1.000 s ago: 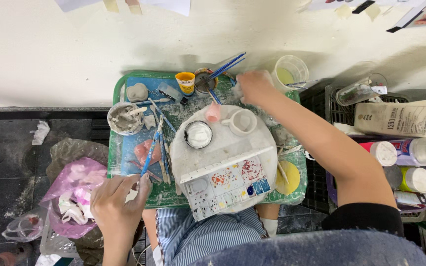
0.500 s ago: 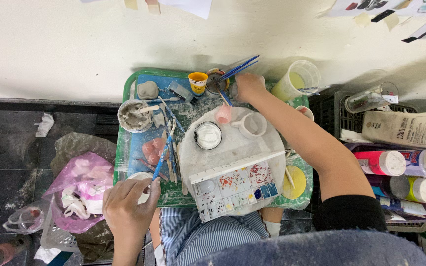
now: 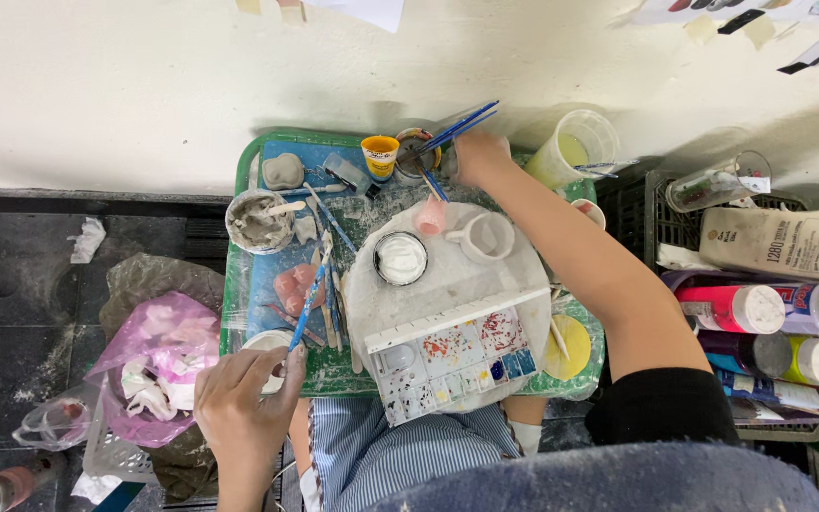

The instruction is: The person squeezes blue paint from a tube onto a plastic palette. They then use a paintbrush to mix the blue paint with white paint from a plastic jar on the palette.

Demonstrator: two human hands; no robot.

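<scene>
Tray (image 3: pixel 248 313) sits on the person's lap, far edge against the wall. Round board (image 3: pixel 457 284) lies on tray's centre-right; on it: lidded jar (image 3: pixel 400 258) left, small cup (image 3: pixel 430 216) behind it, mug (image 3: pixel 487 237) right of cup, paint palette (image 3: pixel 452 360) at the near edge. Bowl (image 3: pixel 258 221) at tray's left, clay lump (image 3: pixel 283 171) behind it. Small pot (image 3: pixel 379 156) and brush jar (image 3: pixel 416 152) at far edge, side by side. Right hand (image 3: pixel 481 156) at the brush jar. Left hand (image 3: pixel 239 403) at tray's near-left corner, holding a brush (image 3: pixel 307 303) over loose tools. Plastic cup (image 3: pixel 575 147) right of the right hand. Plastic bag (image 3: pixel 158 365) left of tray; bottles (image 3: pixel 760 327) right of it.
</scene>
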